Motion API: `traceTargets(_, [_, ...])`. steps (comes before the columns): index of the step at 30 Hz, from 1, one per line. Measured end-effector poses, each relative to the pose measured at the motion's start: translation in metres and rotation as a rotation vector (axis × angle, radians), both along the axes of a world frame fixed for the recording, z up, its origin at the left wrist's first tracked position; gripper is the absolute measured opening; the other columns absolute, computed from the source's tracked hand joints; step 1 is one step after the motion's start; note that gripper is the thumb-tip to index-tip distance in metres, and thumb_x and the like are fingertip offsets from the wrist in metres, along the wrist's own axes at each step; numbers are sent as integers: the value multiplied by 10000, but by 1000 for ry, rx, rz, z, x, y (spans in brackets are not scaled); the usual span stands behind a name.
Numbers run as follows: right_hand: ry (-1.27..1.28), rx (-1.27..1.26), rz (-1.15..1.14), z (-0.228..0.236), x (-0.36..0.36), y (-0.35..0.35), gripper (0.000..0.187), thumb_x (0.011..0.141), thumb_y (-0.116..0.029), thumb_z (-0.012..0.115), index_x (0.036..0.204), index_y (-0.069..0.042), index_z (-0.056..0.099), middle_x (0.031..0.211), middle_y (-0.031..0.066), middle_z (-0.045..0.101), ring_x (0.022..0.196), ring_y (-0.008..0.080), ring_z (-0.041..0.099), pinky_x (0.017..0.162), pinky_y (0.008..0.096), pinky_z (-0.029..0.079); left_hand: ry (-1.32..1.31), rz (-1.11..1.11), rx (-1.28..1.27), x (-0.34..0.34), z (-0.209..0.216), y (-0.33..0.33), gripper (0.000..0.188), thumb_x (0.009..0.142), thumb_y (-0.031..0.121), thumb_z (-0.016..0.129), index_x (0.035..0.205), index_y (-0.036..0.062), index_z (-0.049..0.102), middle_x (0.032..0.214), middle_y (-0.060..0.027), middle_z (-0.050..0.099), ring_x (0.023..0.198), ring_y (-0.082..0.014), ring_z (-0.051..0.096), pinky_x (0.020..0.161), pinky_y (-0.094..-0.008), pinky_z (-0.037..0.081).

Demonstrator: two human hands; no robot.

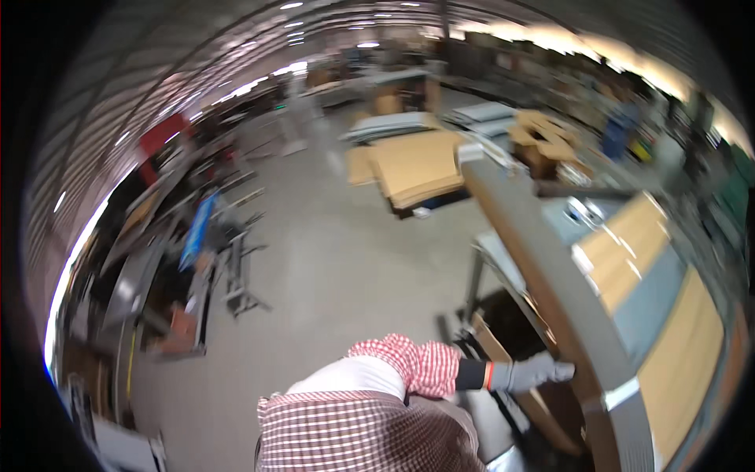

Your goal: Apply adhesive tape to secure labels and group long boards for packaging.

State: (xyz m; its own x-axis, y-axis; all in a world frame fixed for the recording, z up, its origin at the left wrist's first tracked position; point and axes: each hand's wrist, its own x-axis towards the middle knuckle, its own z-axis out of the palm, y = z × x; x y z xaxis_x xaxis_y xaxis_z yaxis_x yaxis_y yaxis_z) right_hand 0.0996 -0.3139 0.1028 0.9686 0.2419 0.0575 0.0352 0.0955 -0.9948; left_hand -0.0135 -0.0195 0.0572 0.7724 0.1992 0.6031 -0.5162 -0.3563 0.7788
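My right hand (pixel 536 373), in a grey glove with a black cuff and a red-checked sleeve, reaches out to the right. Its fingertips meet the brown side of a long, flat-topped grey-brown beam or carton (pixel 550 267). A white band (pixel 621 394) crosses that long piece near its close end. Blur smears the fingers, so whether they grip the piece or only rest against it is unclear. Nothing of my left hand shows.
Right of the long piece lie tan panels (pixel 676 358) on a grey-blue surface. Farther ahead are a stack of tan cardboard sheets (pixel 421 167) and an open brown carton (pixel 543 141). Dark metal stands (pixel 240 275) and a blue piece (pixel 199 230) are to the left.
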Motion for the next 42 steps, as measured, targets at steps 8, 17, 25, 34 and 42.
traceTargets(8, [63,116,-838,-28,-131,-191,317,903,-207,591,1096,44,609,943,149,648,817,233,616,733,356,529,146,-795,-1263,135,116,-64,503,988,165,551,1439,52,360,1408,-93,498,1293,-235,492,1122,-416,372])
traceTargets(17, [270,180,-741,-16,-223,-83,209,906,-164,575,970,25,639,925,143,629,859,236,608,820,345,516,662,-543,-1323,285,-8,17,535,886,192,699,1322,117,398,1379,-94,475,1248,-275,501,919,-582,503])
traceTargets(25, [215,43,-163,-104,-71,206,170,849,-80,619,1004,-11,630,817,60,607,730,168,593,638,290,479,198,330,108,364,33,199,594,793,305,719,1217,-48,500,1053,-199,628,1037,-303,602,886,-420,489])
traceTargets(34, [-616,-522,447,-144,-16,293,58,840,-82,657,897,-81,647,634,54,540,558,220,511,520,354,419,436,-370,1387,304,-1,212,332,764,378,627,915,103,736,940,-137,706,922,-344,642,926,-462,446])
traceTargets(42, [-61,-749,30,-81,-12,58,220,993,-220,522,1033,-29,624,877,58,669,670,118,604,605,269,481,841,-768,580,262,6,94,437,851,355,651,1080,-15,694,1025,-166,711,932,-245,668,862,-349,510])
